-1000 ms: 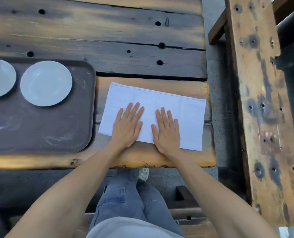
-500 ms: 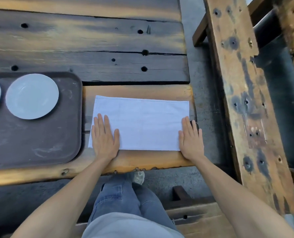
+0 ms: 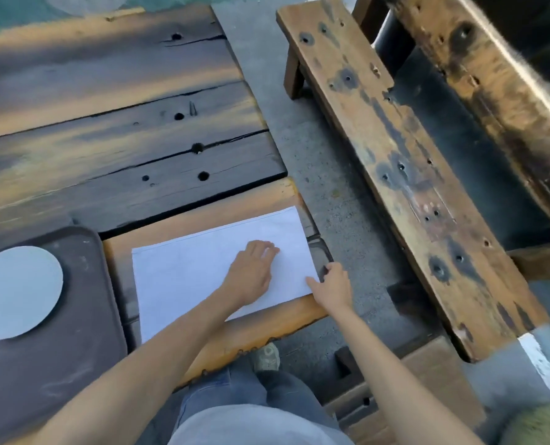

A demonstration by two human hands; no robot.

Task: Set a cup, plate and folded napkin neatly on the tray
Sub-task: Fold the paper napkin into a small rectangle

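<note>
Head camera is showing the left hand (image 3: pixel 251 277) lying flat on the white napkin (image 3: pixel 196 277) at frame centre, while the right hand (image 3: pixel 333 285) is pinching its right corner beside the tray (image 3: pixel 84 316).

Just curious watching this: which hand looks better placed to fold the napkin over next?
Probably the right hand. It sits at the napkin's right near corner, at the edge, ready to lift it. The left hand lies on top of the cloth, better suited to holding it down.
</note>
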